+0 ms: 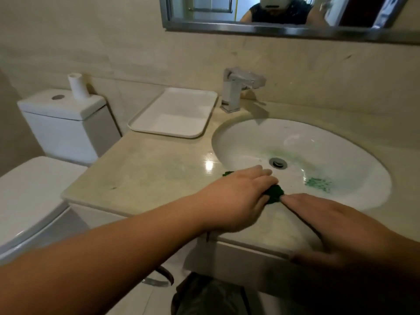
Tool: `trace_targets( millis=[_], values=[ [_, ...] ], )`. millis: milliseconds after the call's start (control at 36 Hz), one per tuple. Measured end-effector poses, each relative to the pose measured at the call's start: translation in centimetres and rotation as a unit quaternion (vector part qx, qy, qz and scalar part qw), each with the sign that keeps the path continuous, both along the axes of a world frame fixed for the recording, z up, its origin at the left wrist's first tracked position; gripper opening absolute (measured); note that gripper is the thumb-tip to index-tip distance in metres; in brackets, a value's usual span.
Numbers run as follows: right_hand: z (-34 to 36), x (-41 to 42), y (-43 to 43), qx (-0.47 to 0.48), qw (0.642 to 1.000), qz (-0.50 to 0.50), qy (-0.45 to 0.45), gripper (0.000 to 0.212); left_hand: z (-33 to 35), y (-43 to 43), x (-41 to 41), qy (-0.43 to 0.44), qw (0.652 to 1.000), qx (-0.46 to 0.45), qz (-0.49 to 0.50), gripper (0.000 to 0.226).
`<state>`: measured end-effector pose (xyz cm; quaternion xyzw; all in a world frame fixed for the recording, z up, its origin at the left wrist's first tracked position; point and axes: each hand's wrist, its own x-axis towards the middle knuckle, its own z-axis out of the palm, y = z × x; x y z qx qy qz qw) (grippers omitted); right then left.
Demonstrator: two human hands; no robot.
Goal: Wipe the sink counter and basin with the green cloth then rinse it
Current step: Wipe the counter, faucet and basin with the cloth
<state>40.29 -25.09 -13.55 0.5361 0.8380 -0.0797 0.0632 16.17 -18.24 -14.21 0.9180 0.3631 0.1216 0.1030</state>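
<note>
Bathroom, beige tiled wall, metal-framed mirror (272,30) along the top edge. A beige stone counter (147,169) is seen with a white oval basin (318,137) set into it, and the drain (277,163) sits at the basin's low point. A chrome faucet (236,89) is mounted behind the basin at its back left. A white tray (177,110) lies on the counter just left of the faucet. A toilet cistern (61,123) stands left of the counter, with a white tube (78,86) upright on its lid. The closed toilet lid (29,189) is seen below it.

Green smears (318,184) are visible on the basin wall right of the drain, with a fainter green haze around the drain.

The green cloth (275,196) is bunched at the basin's front rim, mostly covered by the left hand (238,196). A small bit of it shows past the hand's far side.

Left hand: laid palm down on the cloth, index finger stretched toward the drain, other fingers bent down onto the cloth. The hand is blurred, so it cannot be told whether the cloth is gripped or only pressed.

Right hand (336,226): laid flat on the counter's front strip with straight fingers, nothing held. Its fingertips (287,199) are touching the cloth's near edge. The thumb is hung over the counter's front edge.
</note>
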Motion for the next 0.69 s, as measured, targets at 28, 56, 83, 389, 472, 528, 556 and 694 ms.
trace_targets(
  millis=[28, 56, 83, 389, 472, 528, 556, 694],
  values=[
    [-0.1, 0.1, -0.1, 0.002, 1.000, -0.001, 0.008, 0.107, 0.1, 0.0, 0.7, -0.018, 1.000, 0.004, -0.010, 0.043],
    [-0.3, 0.2, -0.2, -0.002, 1.000, -0.003, 0.007, 0.109, 0.2, 0.0, 0.7, -0.033, 0.999, 0.014, -0.015, 0.042],
    [-0.3, -0.1, -0.1, -0.013, 1.000, -0.004, 0.000, 0.110, 0.4, 0.1, 0.2, -0.037, 0.999, 0.021, -0.017, 0.042],
    [3.3, -6.0, 1.5, -0.025, 0.997, 0.071, -0.018, 0.105, 4.4, -0.7, -18.4, 0.025, 0.990, 0.106, 0.090, 0.047],
    [3.3, -7.4, 1.9, -0.021, 0.996, 0.084, -0.030, 0.101, 2.9, 0.0, -24.7, 0.040, 0.962, 0.102, 0.251, 0.048],
    [2.9, -8.3, 2.4, -0.029, 0.996, 0.080, -0.031, 0.100, 1.2, 0.4, -28.3, 0.034, 0.926, 0.071, 0.370, 0.041],
    [2.8, -8.7, 2.6, -0.036, 0.996, 0.080, -0.033, 0.100, 0.2, 0.7, -29.3, 0.032, 0.910, 0.055, 0.410, 0.038],
    [2.0, -9.6, 3.2, -0.054, 0.996, 0.062, -0.044, 0.105, -1.6, 2.4, -28.0, 0.019, 0.899, 0.004, 0.438, 0.035]
  ],
)
